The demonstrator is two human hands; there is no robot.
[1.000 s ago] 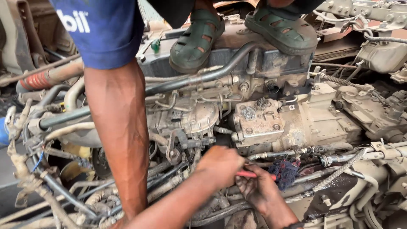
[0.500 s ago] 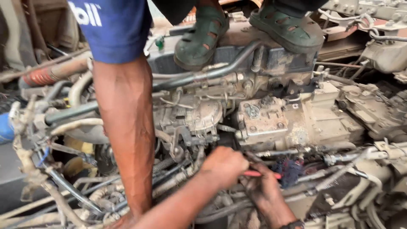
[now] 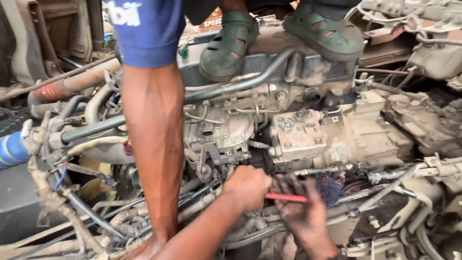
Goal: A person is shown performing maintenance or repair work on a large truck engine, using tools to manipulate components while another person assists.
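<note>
Your left hand [image 3: 248, 188] is curled into a tight fist around the near end of a slim red-handled tool [image 3: 288, 197], and your right hand [image 3: 301, 209] (pretty grimy with oil) has its fingers wrapped over the other end, so both are clamped on it. Looks to me like the two-handed grip is there to steady the tool in that cramped gap low on the engine, just under the grey pump housing [image 3: 298, 135], where there's barely room between the lines. What the tip actually sits on I can't tell, your right hand covers it. There's a dark blue rag [image 3: 333, 185] bunched right beside your fingers.

A co-worker's bare arm [image 3: 156, 154] drops straight down in front of the engine, its hand near the bottom edge among the hoses. Someone is also standing up top in green rubber sandals [image 3: 228, 41] on the valve cover. Everything is dusty and oily: a blue hose [image 3: 12, 150] at the left, a curved metal pipe [image 3: 240, 84] across the top, cables everywhere.
</note>
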